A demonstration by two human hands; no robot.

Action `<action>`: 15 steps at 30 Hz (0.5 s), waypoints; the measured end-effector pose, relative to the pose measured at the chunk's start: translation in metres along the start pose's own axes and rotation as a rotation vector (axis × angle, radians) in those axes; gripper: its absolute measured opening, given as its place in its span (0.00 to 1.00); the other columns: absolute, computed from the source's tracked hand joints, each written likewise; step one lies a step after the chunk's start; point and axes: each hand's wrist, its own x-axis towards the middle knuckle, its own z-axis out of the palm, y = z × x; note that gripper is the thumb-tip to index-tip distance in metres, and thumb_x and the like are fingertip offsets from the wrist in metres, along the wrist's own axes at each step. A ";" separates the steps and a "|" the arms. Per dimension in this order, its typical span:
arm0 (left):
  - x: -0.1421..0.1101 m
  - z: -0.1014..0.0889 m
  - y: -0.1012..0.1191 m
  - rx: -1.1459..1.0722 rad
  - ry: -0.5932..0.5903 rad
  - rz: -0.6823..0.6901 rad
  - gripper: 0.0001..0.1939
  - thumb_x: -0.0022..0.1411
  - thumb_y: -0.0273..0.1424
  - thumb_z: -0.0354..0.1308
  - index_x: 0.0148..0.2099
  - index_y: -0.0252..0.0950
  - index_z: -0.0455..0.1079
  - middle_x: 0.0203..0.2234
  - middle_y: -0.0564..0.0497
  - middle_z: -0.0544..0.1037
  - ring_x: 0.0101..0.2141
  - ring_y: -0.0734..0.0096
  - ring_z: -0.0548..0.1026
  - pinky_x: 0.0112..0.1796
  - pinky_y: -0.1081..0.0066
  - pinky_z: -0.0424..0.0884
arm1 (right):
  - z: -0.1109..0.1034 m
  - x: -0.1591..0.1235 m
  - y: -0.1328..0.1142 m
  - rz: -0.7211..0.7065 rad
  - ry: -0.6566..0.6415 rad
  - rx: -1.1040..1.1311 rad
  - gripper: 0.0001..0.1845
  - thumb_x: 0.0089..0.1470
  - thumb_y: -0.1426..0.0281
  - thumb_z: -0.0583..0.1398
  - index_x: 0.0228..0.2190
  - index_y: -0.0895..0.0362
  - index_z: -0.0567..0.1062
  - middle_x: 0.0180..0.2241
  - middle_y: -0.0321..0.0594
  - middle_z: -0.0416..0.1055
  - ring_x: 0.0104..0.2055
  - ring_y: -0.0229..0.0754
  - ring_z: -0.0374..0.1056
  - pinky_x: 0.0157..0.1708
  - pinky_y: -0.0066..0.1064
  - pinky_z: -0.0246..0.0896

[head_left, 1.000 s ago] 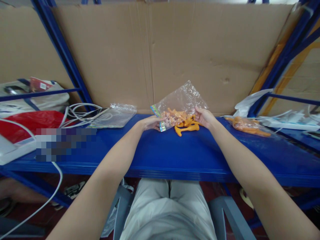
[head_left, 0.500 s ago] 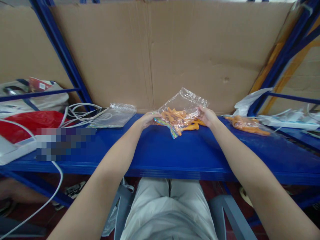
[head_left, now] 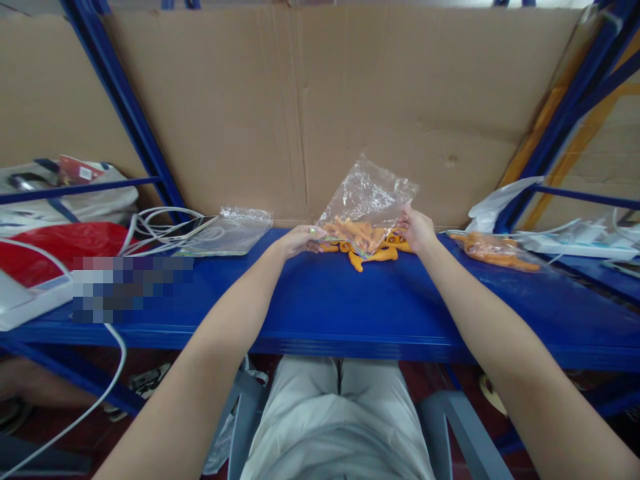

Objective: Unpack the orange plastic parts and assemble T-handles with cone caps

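Note:
A clear plastic bag (head_left: 369, 193) is stretched between my two hands over the middle of the blue shelf. My left hand (head_left: 303, 241) pinches its left edge, and my right hand (head_left: 417, 230) grips the right edge. Several orange plastic pieces (head_left: 373, 257), long and curved with small eye-like dots, lie under and below the bag on the shelf. Others show through the film, and I cannot tell which of these are inside. The top of the bag leans up toward the cardboard.
A filled bag of orange pieces (head_left: 500, 252) lies at right, near a white power strip (head_left: 585, 247). On the left are flat clear bags (head_left: 225, 235), looped white cables (head_left: 150, 220) and a red bag (head_left: 70, 243). Cardboard (head_left: 350, 87) stands behind the blue shelf (head_left: 350, 307).
The bag has been raised and tilted, its colourful lower edge drawn back. More orange pieces now show on the shelf below it. Both hands keep nearly the same places.

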 end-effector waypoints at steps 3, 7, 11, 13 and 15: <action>0.002 -0.002 -0.002 -0.031 0.059 0.035 0.11 0.57 0.33 0.71 0.37 0.33 0.75 0.27 0.50 0.83 0.22 0.75 0.78 0.29 0.75 0.77 | 0.008 -0.013 -0.001 0.107 -0.243 -0.069 0.15 0.58 0.59 0.66 0.28 0.57 0.73 0.22 0.35 0.72 0.22 0.33 0.67 0.20 0.22 0.66; 0.003 0.000 -0.001 -0.041 0.096 0.039 0.12 0.56 0.34 0.72 0.39 0.34 0.75 0.28 0.50 0.83 0.23 0.74 0.79 0.28 0.77 0.76 | 0.014 -0.024 0.009 0.235 -0.560 -0.303 0.11 0.55 0.66 0.69 0.30 0.61 0.77 0.25 0.42 0.76 0.24 0.37 0.70 0.24 0.26 0.70; 0.000 0.005 0.003 -0.057 0.154 0.031 0.10 0.58 0.31 0.71 0.38 0.33 0.75 0.24 0.51 0.82 0.21 0.75 0.79 0.24 0.80 0.73 | 0.010 -0.019 0.018 0.256 -0.719 -0.472 0.13 0.47 0.68 0.74 0.25 0.60 0.75 0.19 0.37 0.73 0.21 0.34 0.67 0.23 0.24 0.66; 0.000 0.007 0.003 -0.067 0.173 0.026 0.07 0.59 0.29 0.70 0.37 0.33 0.75 0.22 0.51 0.81 0.20 0.75 0.78 0.24 0.81 0.72 | 0.006 -0.014 0.019 0.236 -0.738 -0.492 0.15 0.46 0.67 0.74 0.22 0.59 0.74 0.18 0.34 0.70 0.20 0.32 0.63 0.21 0.22 0.63; 0.000 0.006 0.003 -0.078 0.170 0.029 0.06 0.59 0.28 0.69 0.37 0.32 0.75 0.22 0.51 0.80 0.21 0.75 0.78 0.25 0.79 0.73 | 0.003 -0.010 0.020 0.213 -0.725 -0.514 0.17 0.45 0.66 0.74 0.20 0.59 0.73 0.16 0.32 0.67 0.19 0.30 0.60 0.20 0.21 0.61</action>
